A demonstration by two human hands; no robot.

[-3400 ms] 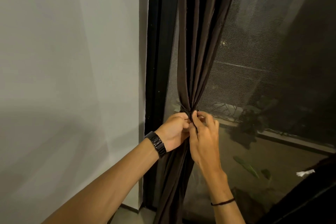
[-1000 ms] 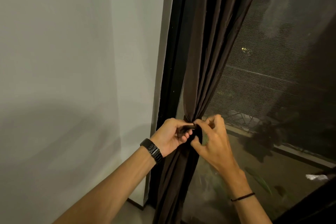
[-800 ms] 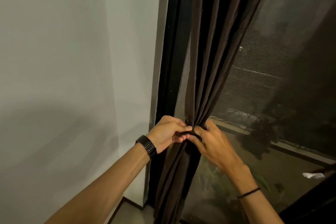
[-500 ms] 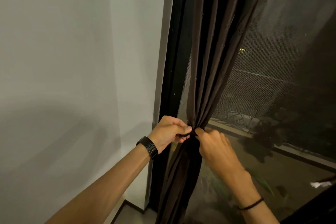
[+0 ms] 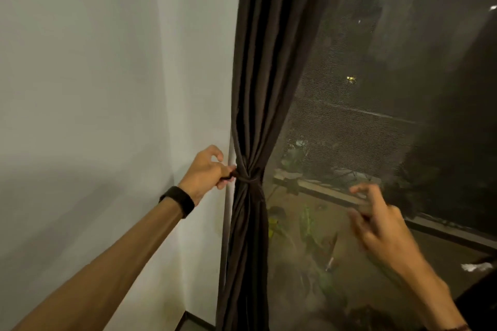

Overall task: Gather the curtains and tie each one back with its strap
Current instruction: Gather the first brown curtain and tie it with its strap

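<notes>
A dark brown curtain (image 5: 258,75) hangs gathered into a narrow bundle at the left edge of the window. A matching dark strap (image 5: 248,176) cinches it at waist height. My left hand (image 5: 208,170), with a black watch on the wrist, pinches the strap's left end right beside the bundle, against the wall edge. My right hand (image 5: 382,226) is off the curtain, well to the right in front of the window, blurred, fingers apart and holding nothing.
A white wall (image 5: 94,115) fills the left half and meets the window frame beside the curtain. The window with its mesh screen (image 5: 363,121) shows a dark outdoor scene with plants (image 5: 309,220) below. A dark object sits at the bottom right corner.
My right hand has let go of the strap and swung away to the right. My left hand keeps hold of the strap's end and has pulled the bundle leftward to the wall.
</notes>
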